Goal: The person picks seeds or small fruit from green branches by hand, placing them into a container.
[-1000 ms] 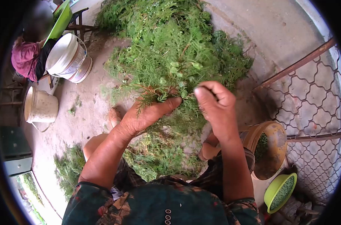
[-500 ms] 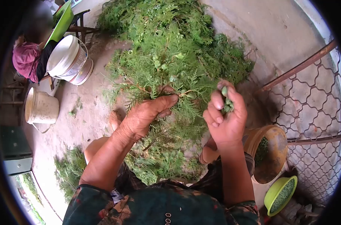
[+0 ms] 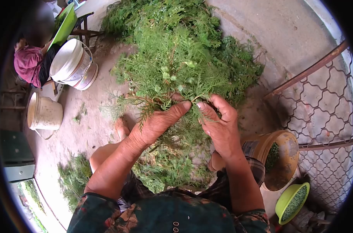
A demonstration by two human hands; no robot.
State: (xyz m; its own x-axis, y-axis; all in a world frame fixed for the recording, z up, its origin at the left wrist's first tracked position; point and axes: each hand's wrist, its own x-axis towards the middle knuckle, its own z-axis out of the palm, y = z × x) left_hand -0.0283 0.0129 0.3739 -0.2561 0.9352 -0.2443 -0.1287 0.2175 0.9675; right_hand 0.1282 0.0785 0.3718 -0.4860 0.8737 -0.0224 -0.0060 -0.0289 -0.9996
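Observation:
My left hand is closed round a leafy cypress branch, thumb and fingers pinching its stem. Pale green cones show among its flat, feathery sprays. Close beside the left thumb, my right hand is closed, its thumb and forefinger pinching at a small green cone on the branch. Its curled fingers mostly hide the loose cones in the palm. Just beyond both hands rises a large heap of cut cypress branches.
To the right stand a tilted yellowish bucket with green cones inside and a lime-green basin of cones, near a wire mesh fence. White buckets stand left, near a seated person. Cut branches litter the floor.
My right hand, holding green cones, has moved left from beside the branch to meet my left hand at the stem. The left hand keeps its hold, shifted slightly right.

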